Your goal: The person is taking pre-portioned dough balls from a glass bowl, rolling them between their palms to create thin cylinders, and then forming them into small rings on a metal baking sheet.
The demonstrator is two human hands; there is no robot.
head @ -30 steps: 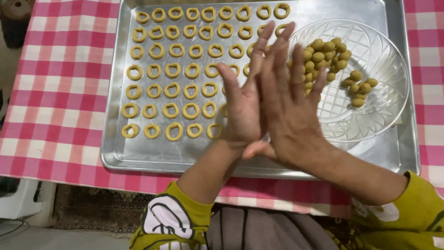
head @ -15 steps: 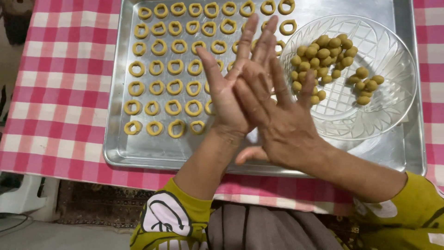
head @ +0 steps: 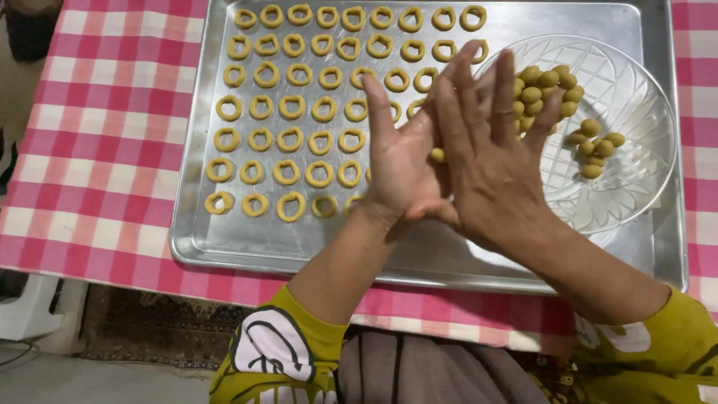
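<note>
A small piece of yellow dough (head: 437, 155) sits pressed between the two palms, only a rounded bit of it peeping out at the middle of the hands; its long axis cannot be told, since the palms cover most of it. The left hand (head: 400, 161) lies underneath with its palm turned up and fingers stretched flat, and the right hand (head: 490, 153) lies over it, fingers straight and spread, so both are flat against the dough rather than curled round it. They hover above the middle of a metal baking tray (head: 202, 232).

The hands hide part of the rows of dough rings (head: 299, 112) that fill the tray's left half, from its far edge down towards its near edge. On the tray's right half stands a clear glass bowl (head: 636, 150) holding small dough balls (head: 594, 146); the right hand's fingertips overlap its left rim.

The tray rests on a bench covered by a pink and white checked cloth (head: 97, 150). Yellow-green sleeves (head: 673, 337) show at the bench's near edge, with a patterned rug (head: 149, 322) on the floor below.
</note>
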